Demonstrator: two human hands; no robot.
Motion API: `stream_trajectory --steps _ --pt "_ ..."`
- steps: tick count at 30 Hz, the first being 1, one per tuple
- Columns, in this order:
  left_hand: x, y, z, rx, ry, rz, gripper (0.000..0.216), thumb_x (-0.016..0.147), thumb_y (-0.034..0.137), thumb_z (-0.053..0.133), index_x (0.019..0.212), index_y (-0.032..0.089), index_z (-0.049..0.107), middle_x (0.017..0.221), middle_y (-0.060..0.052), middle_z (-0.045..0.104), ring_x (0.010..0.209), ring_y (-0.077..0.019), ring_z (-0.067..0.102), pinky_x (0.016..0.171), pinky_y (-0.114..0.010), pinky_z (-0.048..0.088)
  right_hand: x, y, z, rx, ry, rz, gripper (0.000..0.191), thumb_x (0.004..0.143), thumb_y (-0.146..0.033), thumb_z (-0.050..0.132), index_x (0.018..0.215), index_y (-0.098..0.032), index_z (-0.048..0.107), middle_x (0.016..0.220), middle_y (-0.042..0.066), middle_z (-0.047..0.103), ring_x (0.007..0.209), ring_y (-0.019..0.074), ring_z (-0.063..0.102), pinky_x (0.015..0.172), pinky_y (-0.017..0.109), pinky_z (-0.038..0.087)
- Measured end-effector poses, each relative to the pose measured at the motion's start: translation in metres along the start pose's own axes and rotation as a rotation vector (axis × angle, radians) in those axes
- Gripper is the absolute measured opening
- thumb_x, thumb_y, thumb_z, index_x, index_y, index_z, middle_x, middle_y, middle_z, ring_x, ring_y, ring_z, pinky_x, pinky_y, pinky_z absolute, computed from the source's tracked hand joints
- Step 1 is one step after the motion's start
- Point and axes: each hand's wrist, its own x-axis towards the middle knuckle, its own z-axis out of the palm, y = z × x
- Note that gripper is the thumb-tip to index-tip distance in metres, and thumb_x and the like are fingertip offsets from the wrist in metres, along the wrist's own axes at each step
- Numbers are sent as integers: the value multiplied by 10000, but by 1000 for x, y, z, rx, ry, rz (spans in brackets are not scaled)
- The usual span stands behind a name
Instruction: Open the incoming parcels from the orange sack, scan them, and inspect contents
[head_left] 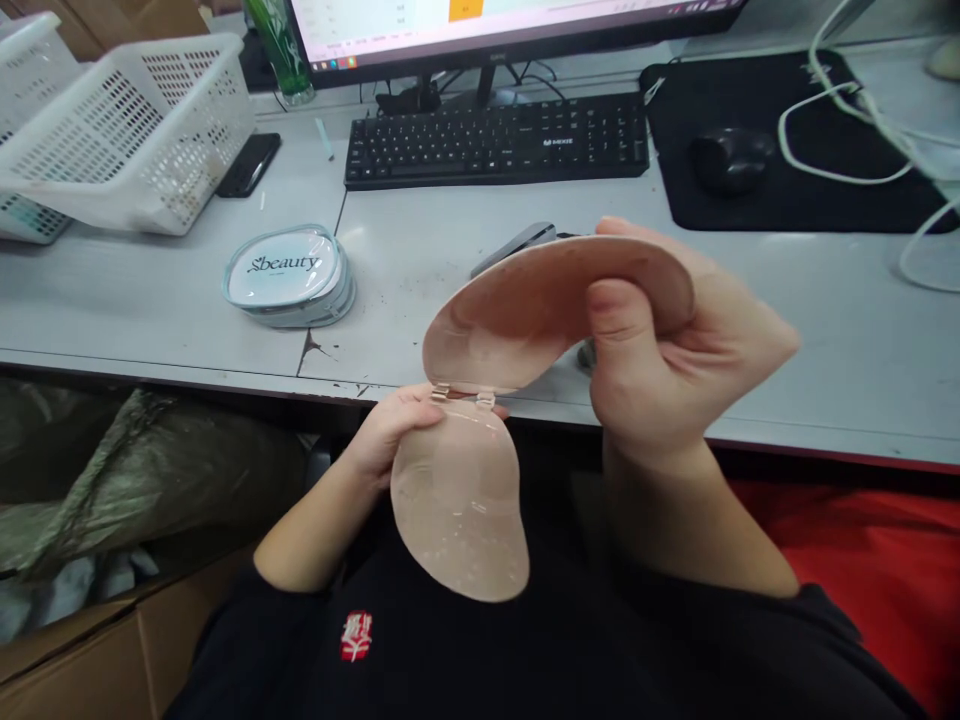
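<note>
A beige adhesive bra (461, 490) with two cups joined by small clasps is held up in front of my chest, at the desk's front edge. My right hand (660, 350) pinches the outer end of the upper cup, thumb on its shiny inner face. My left hand (397, 430) grips the bra near the clasps, thumb in front and the other fingers mostly hidden behind. The lower cup hangs down with its glossy inner side towards me. A grey object (517, 247) lies on the desk, partly hidden behind the upper cup.
An oval clear-and-white case (289, 275) marked "beauty" sits on the desk (405, 240). White plastic baskets (135, 130) and a black phone (251, 163) are at left. A keyboard (495, 140) stands below the monitor (517, 50); a mouse (731, 160), pad and white cables lie right.
</note>
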Motion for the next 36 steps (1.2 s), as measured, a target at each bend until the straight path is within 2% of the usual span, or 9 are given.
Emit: stream_trajectory --steps 2,5,9,12,16,24,30,36 --pt "2 3 -5 169 70 -2 381 759 407 840 1033 145 800 1067 -139 793 959 -272 746 886 -360 568 3 -1 -2 -3 -6 24 321 1006 -284 645 1302 -333 757 1109 -36 795 1046 233 747 915 419 591" --pt "2 6 -9 384 125 39 348 784 465 859 985 185 814 1030 -108 802 927 -246 738 840 -344 561 6 1 -3 5 -21 49 306 1006 -291 633 1279 -309 772 1118 -23 791 1048 254 741 916 453 576" --pt "-2 7 -7 526 241 214 320 773 486 876 800 193 751 860 -48 776 788 -183 688 763 -304 535 7 11 -3 16 -5 61 258 1003 -310 639 1185 -256 814 1028 -10 786 955 219 736 842 394 570" --pt "-5 6 -5 536 236 273 349 755 454 896 719 186 676 866 -43 768 792 -173 679 767 -299 535 8 16 -3 -34 -19 120 249 1004 -319 637 1105 -198 829 939 0 773 874 200 723 782 366 561" --pt "-7 5 -4 541 185 251 288 778 431 880 854 195 734 908 -51 766 834 -183 684 767 -293 539 10 18 -3 -92 -66 172 226 997 -274 639 1088 -184 826 895 -14 766 844 185 712 758 339 542" --pt "-6 4 -2 444 237 174 351 743 439 899 789 189 658 771 1 676 670 -116 588 627 -231 470 8 24 1 -72 -72 231 213 956 -236 658 1077 -184 825 981 -7 808 908 206 750 794 348 570" --pt "-3 3 -5 410 208 132 351 753 435 886 960 204 720 913 -38 741 746 -149 656 677 -250 519 7 25 5 -65 -87 257 217 953 -252 650 1071 -188 821 990 1 815 896 205 752 778 348 569" --pt "-3 5 -4 463 236 127 346 743 448 876 885 184 703 862 -34 713 720 -145 627 659 -253 501 6 27 4 -54 -95 251 232 959 -253 647 1095 -175 818 1016 18 815 925 213 758 791 355 569"
